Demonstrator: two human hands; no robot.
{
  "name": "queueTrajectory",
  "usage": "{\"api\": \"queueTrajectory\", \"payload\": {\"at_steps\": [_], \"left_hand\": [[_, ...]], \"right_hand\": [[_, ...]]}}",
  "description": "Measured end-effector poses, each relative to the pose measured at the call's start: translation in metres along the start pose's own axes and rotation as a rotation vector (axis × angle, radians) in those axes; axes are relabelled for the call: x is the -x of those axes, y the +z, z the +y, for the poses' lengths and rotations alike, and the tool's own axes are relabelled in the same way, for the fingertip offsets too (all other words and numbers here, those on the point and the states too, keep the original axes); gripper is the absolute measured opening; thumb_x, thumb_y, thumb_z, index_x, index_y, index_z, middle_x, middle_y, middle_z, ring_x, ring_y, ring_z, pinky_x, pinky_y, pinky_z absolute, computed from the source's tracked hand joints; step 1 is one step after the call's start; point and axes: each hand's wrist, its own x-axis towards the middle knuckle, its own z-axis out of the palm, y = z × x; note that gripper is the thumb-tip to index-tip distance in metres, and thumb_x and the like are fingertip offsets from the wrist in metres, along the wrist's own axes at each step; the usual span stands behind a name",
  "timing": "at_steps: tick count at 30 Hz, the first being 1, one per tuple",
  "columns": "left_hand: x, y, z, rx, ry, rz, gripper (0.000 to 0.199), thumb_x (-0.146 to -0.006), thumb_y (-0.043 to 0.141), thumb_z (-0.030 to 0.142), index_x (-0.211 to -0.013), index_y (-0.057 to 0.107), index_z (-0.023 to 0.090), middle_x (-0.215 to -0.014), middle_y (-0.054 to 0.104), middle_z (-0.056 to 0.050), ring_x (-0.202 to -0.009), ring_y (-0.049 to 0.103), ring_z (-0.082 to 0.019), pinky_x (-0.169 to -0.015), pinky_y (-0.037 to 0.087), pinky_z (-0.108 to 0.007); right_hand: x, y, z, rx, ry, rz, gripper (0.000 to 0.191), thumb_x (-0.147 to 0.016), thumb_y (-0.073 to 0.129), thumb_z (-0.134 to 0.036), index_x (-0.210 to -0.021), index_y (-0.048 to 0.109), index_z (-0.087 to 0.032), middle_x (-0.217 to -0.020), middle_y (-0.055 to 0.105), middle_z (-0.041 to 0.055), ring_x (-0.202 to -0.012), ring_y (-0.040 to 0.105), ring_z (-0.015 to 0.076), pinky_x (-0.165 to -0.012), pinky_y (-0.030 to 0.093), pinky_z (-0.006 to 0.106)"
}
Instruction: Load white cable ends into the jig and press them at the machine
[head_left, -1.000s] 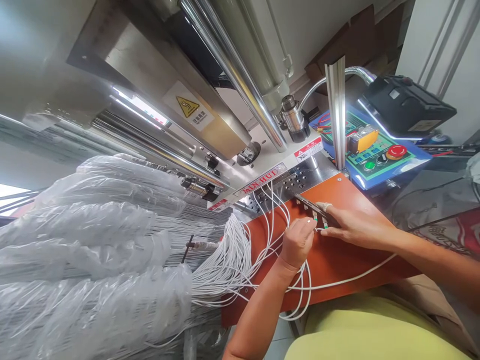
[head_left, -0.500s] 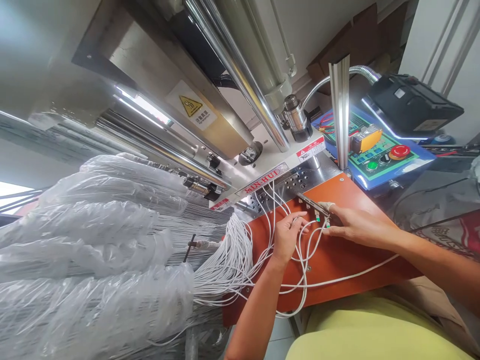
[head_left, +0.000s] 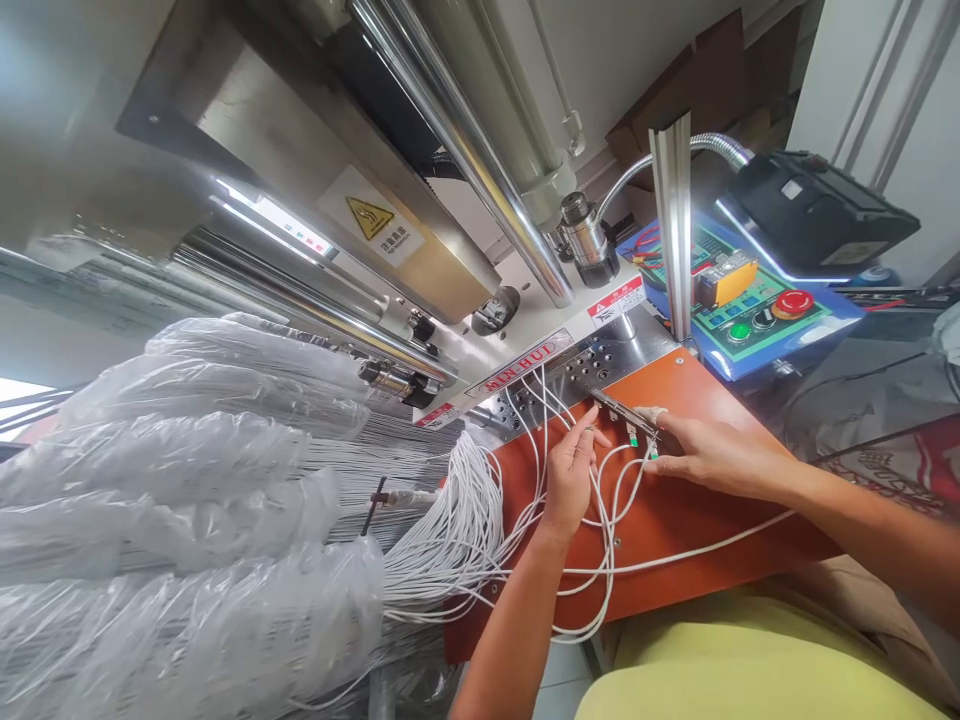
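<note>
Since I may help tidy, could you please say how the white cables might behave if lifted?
The white cables would probably flex easily, since they curve in loose loops over the orange board. Lifting one might drag its neighbours, as many cross in a cluster.

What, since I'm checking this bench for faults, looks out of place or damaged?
Nothing looks plainly damaged or spilled. A little untidy, perhaps: loose white cables loop across the orange board and sag past its near edge, unlike the dense bundle at left.

An orange-brown board [head_left: 709, 395] carries loose white cables [head_left: 480, 515] that loop and cross over its surface.
</note>
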Motion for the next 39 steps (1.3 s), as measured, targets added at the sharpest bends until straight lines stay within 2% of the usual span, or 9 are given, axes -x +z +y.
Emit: {"api": "queueTrajectory", "payload": {"at_steps": [3,8,10,12,15,17,23,33,39], "left_hand": [[-0.003,0.0,-0.009,0.104,-0.018,0.009,0.039,-0.093,0.053,0.042,-0.125,0.064,0.022,-0.098,0.067,-0.005,-0.056,0.047,-0.004,-0.054,0.046,-0.017],[-0.014,0.004,-0.02,0.126,-0.048,0.17,0.03,-0.075,0.075,0.035,-0.097,0.074,0.014,-0.084,0.074,-0.007,-0.067,0.066,-0.012,-0.067,0.056,-0.026],[-0.016,0.006,-0.02,0.033,0.033,0.15,0.023,-0.075,0.076,0.032,-0.089,0.074,0.014,-0.083,0.075,-0.007,-0.074,0.069,-0.015,-0.075,0.057,-0.03],[-0.017,0.008,-0.018,-0.104,0.171,0.112,0.013,-0.078,0.073,0.027,-0.084,0.074,0.016,-0.084,0.075,-0.006,-0.08,0.07,-0.016,-0.08,0.057,-0.031],[-0.017,0.009,-0.016,-0.276,0.353,0.087,0.006,-0.081,0.069,0.02,-0.082,0.075,0.019,-0.083,0.074,-0.004,-0.079,0.069,-0.016,-0.078,0.055,-0.029],[-0.018,0.009,-0.016,-0.32,0.401,0.075,0.007,-0.082,0.067,0.017,-0.081,0.074,0.019,-0.081,0.073,-0.004,-0.077,0.068,-0.015,-0.076,0.055,-0.029],[-0.021,0.01,-0.02,-0.315,0.383,0.049,0.007,-0.082,0.067,0.018,-0.084,0.074,0.019,-0.08,0.073,-0.003,-0.076,0.067,-0.015,-0.075,0.055,-0.028],[-0.023,0.018,-0.028,-0.285,0.37,0.131,0.01,-0.082,0.067,0.015,-0.083,0.075,0.021,-0.082,0.074,-0.002,-0.078,0.07,-0.015,-0.077,0.055,-0.028],[-0.026,0.016,-0.025,-0.309,0.364,0.133,0.007,-0.08,0.069,0.015,-0.081,0.074,0.02,-0.081,0.073,-0.002,-0.077,0.067,-0.015,-0.078,0.053,-0.029]], "right_hand": [[0.0,0.0,0.0,-0.01,0.01,-0.002,0.056,-0.08,0.06,-0.049,-0.132,0.05,-0.031,-0.1,0.071,0.0031,-0.092,0.065,0.0281,-0.078,0.051,0.037],[0.0,-0.001,-0.001,-0.016,0.012,-0.001,0.057,-0.079,0.061,-0.049,-0.132,0.05,-0.031,-0.099,0.072,0.0033,-0.091,0.066,0.0284,-0.079,0.051,0.038],[0.0,-0.001,-0.001,-0.013,0.016,-0.001,0.057,-0.078,0.061,-0.049,-0.131,0.05,-0.032,-0.099,0.072,0.0026,-0.09,0.066,0.0284,-0.078,0.051,0.038],[0.0,-0.001,-0.002,-0.008,0.02,0.002,0.056,-0.078,0.061,-0.049,-0.13,0.051,-0.032,-0.098,0.072,0.0023,-0.09,0.066,0.0285,-0.078,0.051,0.038],[0.0,-0.001,-0.001,-0.002,0.015,0.004,0.056,-0.079,0.061,-0.049,-0.131,0.05,-0.032,-0.099,0.071,0.003,-0.092,0.065,0.0288,-0.078,0.051,0.038],[-0.001,-0.001,0.0,-0.002,0.012,0.006,0.057,-0.079,0.061,-0.049,-0.132,0.049,-0.031,-0.101,0.071,0.0032,-0.092,0.065,0.0286,-0.079,0.051,0.038],[-0.001,0.0,0.004,-0.003,0.009,0.011,0.059,-0.079,0.06,-0.052,-0.133,0.048,-0.032,-0.102,0.071,0.0022,-0.092,0.066,0.0285,-0.079,0.052,0.038],[0.003,-0.001,-0.007,0.081,-0.009,0.034,0.055,-0.084,0.055,-0.052,-0.133,0.046,-0.031,-0.103,0.07,0.005,-0.095,0.065,0.0293,-0.08,0.05,0.039],[0.002,0.006,-0.001,0.164,-0.039,0.063,0.048,-0.084,0.055,-0.049,-0.126,0.049,-0.028,-0.105,0.07,0.0073,-0.092,0.066,0.0293,-0.077,0.048,0.038]]}}
